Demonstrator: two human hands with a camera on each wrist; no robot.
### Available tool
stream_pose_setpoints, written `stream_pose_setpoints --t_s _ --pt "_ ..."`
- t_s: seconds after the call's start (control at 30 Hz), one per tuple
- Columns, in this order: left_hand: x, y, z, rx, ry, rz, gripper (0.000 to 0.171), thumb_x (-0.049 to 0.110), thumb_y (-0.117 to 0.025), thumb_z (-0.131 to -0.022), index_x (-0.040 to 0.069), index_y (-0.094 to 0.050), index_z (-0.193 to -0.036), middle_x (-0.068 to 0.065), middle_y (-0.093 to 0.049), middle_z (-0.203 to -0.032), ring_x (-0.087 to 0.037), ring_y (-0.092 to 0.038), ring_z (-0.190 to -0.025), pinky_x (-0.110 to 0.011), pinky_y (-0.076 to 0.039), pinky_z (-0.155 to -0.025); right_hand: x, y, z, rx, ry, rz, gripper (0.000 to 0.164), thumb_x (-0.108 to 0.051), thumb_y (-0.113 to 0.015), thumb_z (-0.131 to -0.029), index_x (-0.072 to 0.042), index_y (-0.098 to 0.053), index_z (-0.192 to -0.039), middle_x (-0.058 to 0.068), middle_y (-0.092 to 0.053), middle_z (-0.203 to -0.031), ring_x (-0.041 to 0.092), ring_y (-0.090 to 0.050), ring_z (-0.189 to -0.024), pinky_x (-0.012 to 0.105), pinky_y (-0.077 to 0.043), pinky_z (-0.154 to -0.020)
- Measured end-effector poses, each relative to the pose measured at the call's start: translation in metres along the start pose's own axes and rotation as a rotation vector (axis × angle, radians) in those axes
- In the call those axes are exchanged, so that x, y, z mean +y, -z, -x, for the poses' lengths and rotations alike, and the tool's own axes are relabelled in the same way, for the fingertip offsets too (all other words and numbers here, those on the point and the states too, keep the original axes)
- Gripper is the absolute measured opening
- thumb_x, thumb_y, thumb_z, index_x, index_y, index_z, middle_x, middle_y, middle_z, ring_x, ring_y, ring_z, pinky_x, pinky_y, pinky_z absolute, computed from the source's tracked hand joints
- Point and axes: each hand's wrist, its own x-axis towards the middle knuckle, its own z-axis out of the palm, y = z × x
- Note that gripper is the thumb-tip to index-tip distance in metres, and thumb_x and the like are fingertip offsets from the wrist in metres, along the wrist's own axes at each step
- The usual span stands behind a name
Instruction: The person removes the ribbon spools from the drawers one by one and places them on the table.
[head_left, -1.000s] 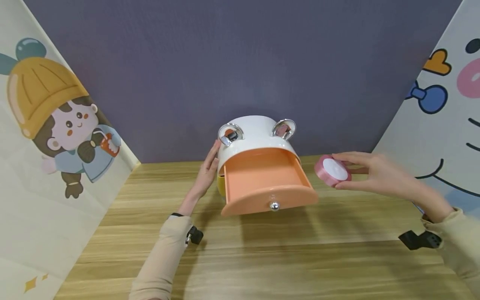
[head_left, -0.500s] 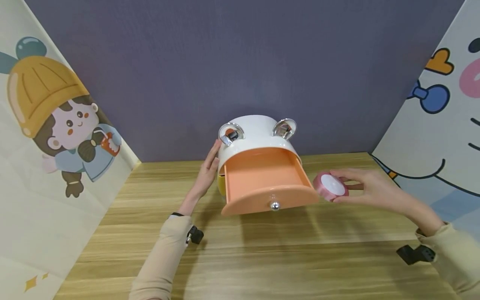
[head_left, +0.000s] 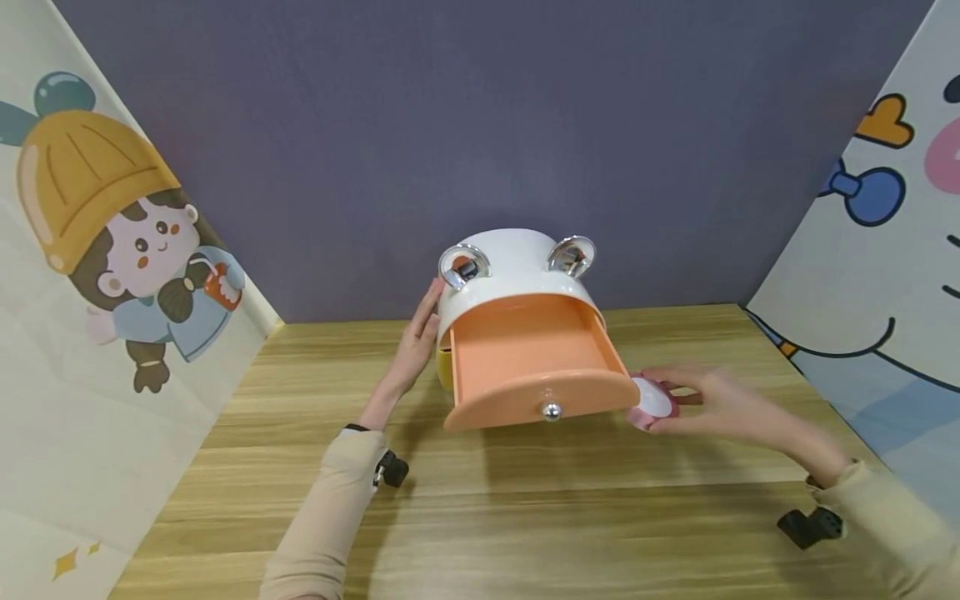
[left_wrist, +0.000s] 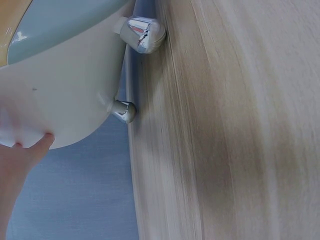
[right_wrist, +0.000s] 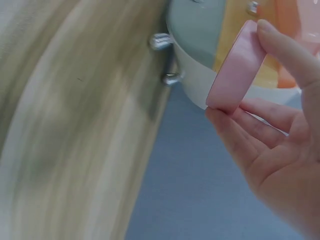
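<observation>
A small white storage cabinet (head_left: 513, 267) with two chrome ring-shaped ears stands against the back wall. Its top drawer (head_left: 532, 342), orange and with a silver knob (head_left: 552, 411), is pulled out and has nothing in it. Along the cabinet's left side lies my left hand (head_left: 412, 346); in the left wrist view its fingertips (left_wrist: 47, 139) touch the white casing. My right hand (head_left: 723, 407) pinches a roll of pink ribbon (right_wrist: 237, 70) between thumb and fingers. In the head view, the drawer's front right corner partly hides that roll.
Under the cabinet is a wood-grain table (head_left: 480, 517), with a dark grey-blue wall (head_left: 480, 125) behind. Cartoon-printed panels rise at left (head_left: 67, 400) and right (head_left: 892, 308). Lower drawers in yellow (right_wrist: 235, 25) and grey-green (right_wrist: 195, 30), plus short chrome feet (right_wrist: 160, 41), show in the right wrist view.
My right hand has moved down and to the left with the ribbon roll, from right of the cabinet to the drawer's front right corner. The left hand stays at the cabinet's side.
</observation>
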Motion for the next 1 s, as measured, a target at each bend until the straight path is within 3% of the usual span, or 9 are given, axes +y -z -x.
stream_pose_setpoints --t_s 0.2,0.37,0.47,0.57,0.7,0.77,1.0 --pt "0.0 0.0 0.0 -0.004 0.01 0.001 0.051 0.013 -0.032 -0.109 0.006 -0.019 -0.158 -0.015 -0.007 -0.168 -0.032 -0.004 -0.157 -0.054 -0.01 -0.126 0.006 -0.017 0.0 -0.055 -0.004 -0.053 0.059 -0.038 -0.082 -0.081 -0.012 -0.063 -0.13 0.004 -0.067 -0.119 0.005 -0.063 -0.102 0.022 -0.06 -0.079" --pt "0.001 0.0 0.001 -0.002 0.015 -0.004 0.052 0.007 -0.031 -0.108 0.005 -0.019 -0.158 -0.014 -0.007 -0.168 -0.032 -0.003 -0.157 -0.054 -0.011 -0.126 0.014 -0.028 0.0 -0.078 -0.022 -0.046 0.062 -0.04 -0.082 -0.08 -0.007 -0.062 -0.128 0.009 -0.068 -0.121 0.016 -0.066 -0.103 0.031 -0.062 -0.079" --pt "-0.002 -0.001 0.0 0.003 0.022 0.001 0.052 0.004 -0.031 -0.107 0.007 -0.02 -0.158 -0.012 -0.008 -0.168 -0.03 -0.003 -0.157 -0.054 -0.011 -0.126 0.02 -0.034 -0.002 -0.081 -0.015 -0.04 0.059 -0.042 -0.082 -0.079 -0.009 -0.063 -0.126 0.005 -0.069 -0.118 0.012 -0.066 -0.101 0.03 -0.061 -0.079" --pt "-0.013 0.0 -0.001 0.012 0.012 0.0 0.051 0.014 -0.031 -0.109 0.013 -0.021 -0.159 -0.006 -0.009 -0.169 -0.025 -0.005 -0.157 -0.053 -0.011 -0.127 0.026 -0.041 -0.003 -0.078 0.008 -0.041 0.056 -0.041 -0.082 -0.079 -0.011 -0.064 -0.123 0.003 -0.069 -0.115 0.007 -0.065 -0.099 0.027 -0.061 -0.078" --pt "-0.012 0.0 0.0 0.006 0.006 -0.007 0.051 0.017 -0.032 -0.109 0.014 -0.021 -0.159 -0.004 -0.01 -0.169 -0.024 -0.005 -0.157 -0.05 -0.011 -0.127 0.032 -0.049 -0.003 -0.07 0.027 -0.018 0.055 -0.041 -0.083 -0.079 -0.009 -0.066 -0.12 0.003 -0.07 -0.113 0.011 -0.066 -0.099 0.026 -0.06 -0.077" --pt "-0.001 0.0 0.001 -0.004 0.021 -0.005 0.052 0.007 -0.031 -0.108 0.01 -0.02 -0.159 -0.008 -0.008 -0.169 -0.027 -0.004 -0.157 -0.049 -0.011 -0.127 0.034 -0.053 -0.003 -0.069 0.015 -0.002 0.057 -0.043 -0.083 -0.078 -0.009 -0.066 -0.12 0.002 -0.071 -0.112 0.012 -0.066 -0.1 0.025 -0.059 -0.078" --pt "0.0 0.0 0.001 -0.005 0.009 -0.006 0.052 0.007 -0.03 -0.108 0.009 -0.02 -0.159 -0.011 -0.008 -0.169 -0.028 -0.004 -0.157 -0.051 -0.01 -0.127 0.041 -0.061 -0.004 -0.064 0.012 0.039 0.066 -0.043 -0.085 -0.075 -0.004 -0.064 -0.125 0.006 -0.071 -0.117 0.018 -0.067 -0.103 0.025 -0.058 -0.081"
